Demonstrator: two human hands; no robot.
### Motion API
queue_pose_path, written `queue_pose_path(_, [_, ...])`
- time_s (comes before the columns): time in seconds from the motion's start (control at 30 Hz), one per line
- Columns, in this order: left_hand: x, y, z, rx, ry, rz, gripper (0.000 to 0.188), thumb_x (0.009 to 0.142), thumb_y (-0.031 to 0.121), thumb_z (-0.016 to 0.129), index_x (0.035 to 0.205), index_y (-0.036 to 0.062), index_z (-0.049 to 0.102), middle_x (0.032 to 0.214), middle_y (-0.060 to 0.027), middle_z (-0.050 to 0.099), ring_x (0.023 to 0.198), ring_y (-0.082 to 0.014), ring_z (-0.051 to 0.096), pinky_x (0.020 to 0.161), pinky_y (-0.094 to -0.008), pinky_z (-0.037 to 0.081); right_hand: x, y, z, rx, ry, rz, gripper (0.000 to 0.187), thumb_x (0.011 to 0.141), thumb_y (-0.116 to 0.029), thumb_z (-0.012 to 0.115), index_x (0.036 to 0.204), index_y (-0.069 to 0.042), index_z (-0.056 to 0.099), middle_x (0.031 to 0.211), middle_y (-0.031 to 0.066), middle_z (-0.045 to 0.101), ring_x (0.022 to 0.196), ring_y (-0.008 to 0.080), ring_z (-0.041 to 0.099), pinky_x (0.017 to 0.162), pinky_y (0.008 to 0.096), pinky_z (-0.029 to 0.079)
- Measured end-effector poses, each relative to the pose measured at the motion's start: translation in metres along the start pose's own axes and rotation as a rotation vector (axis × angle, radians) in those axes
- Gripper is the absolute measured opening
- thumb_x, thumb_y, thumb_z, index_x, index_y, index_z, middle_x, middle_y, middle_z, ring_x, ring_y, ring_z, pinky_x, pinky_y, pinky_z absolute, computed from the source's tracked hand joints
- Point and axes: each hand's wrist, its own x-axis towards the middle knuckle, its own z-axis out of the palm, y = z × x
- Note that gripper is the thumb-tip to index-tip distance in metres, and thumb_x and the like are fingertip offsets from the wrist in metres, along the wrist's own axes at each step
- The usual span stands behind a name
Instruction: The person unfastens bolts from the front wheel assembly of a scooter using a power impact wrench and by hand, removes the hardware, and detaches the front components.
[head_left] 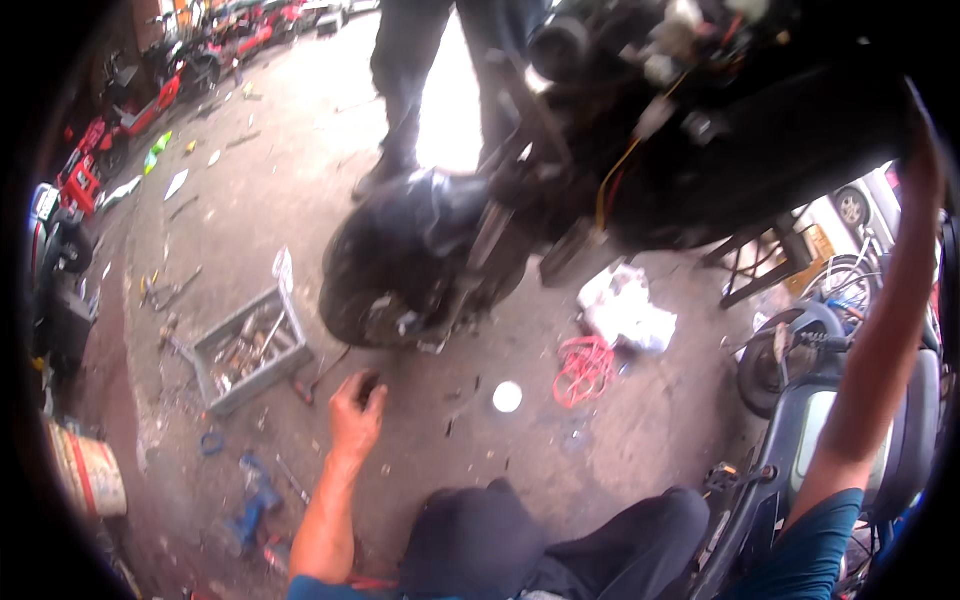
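Observation:
My left hand (358, 402) hovers above the floor, between a grey tool tray (212, 400) and the black wheel (352, 285) of a raised motorbike or scooter. Its fingers are loosely curled, with a dark gap between them and the thumb; I make out nothing held. My right arm stretches up along the right side to the dark body (790, 150) of the vehicle. At the picture's rim my right hand (922, 150) is blurred, and its fingers do not show. Yellow and red wires (612, 185) with a white connector hang from the vehicle.
A person's legs (405, 80) stand beyond the wheel. Red cord (585, 370), a white plastic bag (625, 305) and a white round thing (507, 397) lie ahead. A blue power tool (255, 505) and a bucket (90, 470) are left; another two-wheeler (850, 430) is close right.

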Motion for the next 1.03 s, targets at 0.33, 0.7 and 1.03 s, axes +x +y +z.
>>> queue_pose_path(0.33, [0.094,0.153,0.038,-0.248,-0.039,0.395,0.046,0.077,0.002,0.066,0.12,-0.0032,0.051,0.107,-0.0152,0.056,0.096,-0.0257,0.058,0.081,-0.0342,0.048,0.021,-0.046,-0.012,0.855,0.091,0.537,0.028,0.084,-0.012,0.066,0.109,-0.002,0.064,0.096,0.0052,0.067,0.083,0.0105,0.063,0.07,0.0235,0.05])
queue_pose_path(0.7, [0.035,0.21,-0.012,-0.08,-0.363,-0.106,0.039,0.075,0.008,0.067,0.111,-0.0019,0.056,0.098,-0.018,0.061,0.087,-0.03,0.063,0.076,-0.0365,0.051,0.032,-0.089,-0.025,0.701,0.137,0.737,0.024,0.088,0.002,0.058,0.112,0.0,0.057,0.099,0.0073,0.064,0.089,0.012,0.061,0.079,0.0236,0.049])
queue_pose_path(1.03, [-0.024,0.296,-0.077,-0.071,-0.74,-0.444,0.036,0.077,0.016,0.07,0.11,0.0041,0.06,0.099,-0.0173,0.065,0.09,-0.0293,0.066,0.081,-0.0374,0.05,0.034,-0.107,-0.041,0.419,-0.06,0.91,0.029,0.085,-0.003,0.064,0.113,-0.002,0.057,0.107,0.0068,0.057,0.099,0.0144,0.055,0.09,0.0266,0.042])
